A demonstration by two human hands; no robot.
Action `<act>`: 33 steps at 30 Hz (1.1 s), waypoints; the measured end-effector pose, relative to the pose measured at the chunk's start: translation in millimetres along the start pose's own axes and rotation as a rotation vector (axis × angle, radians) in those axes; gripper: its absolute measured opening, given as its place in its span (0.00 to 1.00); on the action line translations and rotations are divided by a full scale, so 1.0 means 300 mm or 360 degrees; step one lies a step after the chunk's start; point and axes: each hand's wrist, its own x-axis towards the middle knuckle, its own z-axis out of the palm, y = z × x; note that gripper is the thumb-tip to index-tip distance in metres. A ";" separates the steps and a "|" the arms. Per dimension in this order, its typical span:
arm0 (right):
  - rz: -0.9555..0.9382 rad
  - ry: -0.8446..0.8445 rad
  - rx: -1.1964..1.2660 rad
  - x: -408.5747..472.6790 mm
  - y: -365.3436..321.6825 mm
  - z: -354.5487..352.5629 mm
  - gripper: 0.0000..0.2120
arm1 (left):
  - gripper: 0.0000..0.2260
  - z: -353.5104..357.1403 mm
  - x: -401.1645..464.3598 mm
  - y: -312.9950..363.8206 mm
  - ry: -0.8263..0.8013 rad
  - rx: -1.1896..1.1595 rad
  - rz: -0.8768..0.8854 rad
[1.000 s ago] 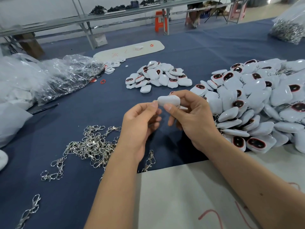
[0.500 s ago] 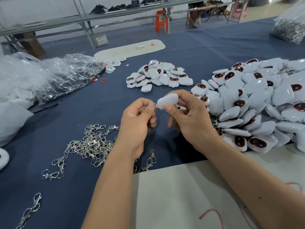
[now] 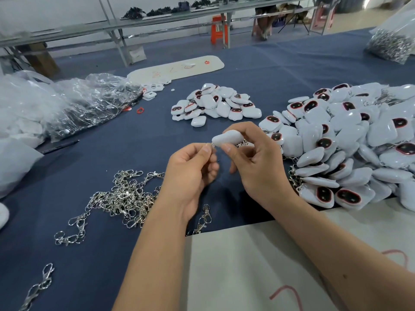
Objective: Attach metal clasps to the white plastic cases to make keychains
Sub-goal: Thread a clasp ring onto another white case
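Above surface [image 3: 67, 167]: case [image 3: 228, 137] gripped by right hand [image 3: 258, 162]; left hand [image 3: 190, 173] pinches clasp [image 3: 212, 145] at its corner.
Done: large pile [image 3: 350, 144] at right, some with clasps visible.
Left: small pile [image 3: 215, 104] beyond, loose clasps [image 3: 123, 196] at left.
Change: case tilted up from level; left thumb now at its end.

**Gloss, chrome and matt cloth**

The white plastic cases [image 3: 336, 140] are smooth and glossy, some with dark shiny insets rimmed in red. The metal clasps [image 3: 121, 196] are bright, polished silver. Matt dark-blue cloth [image 3: 67, 167] covers the worktop. The bags [image 3: 85, 102] are thin, crinkled clear plastic. The near white sheet [image 3: 242, 270] looks matt, like paper or card.
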 end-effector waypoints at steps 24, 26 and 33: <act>-0.0331 -0.0065 -0.0345 -0.006 -0.010 0.016 0.05 | 0.15 -0.024 0.008 0.034 0.0064 -0.0916 -0.0398; -0.0280 -0.0053 -0.0320 -0.006 -0.006 0.018 0.05 | 0.13 -0.032 0.009 0.036 0.0047 -0.0862 -0.0400; -0.0096 -0.0008 -0.0236 -0.004 0.005 0.012 0.05 | 0.05 -0.033 0.006 0.038 0.0003 -0.0522 -0.0368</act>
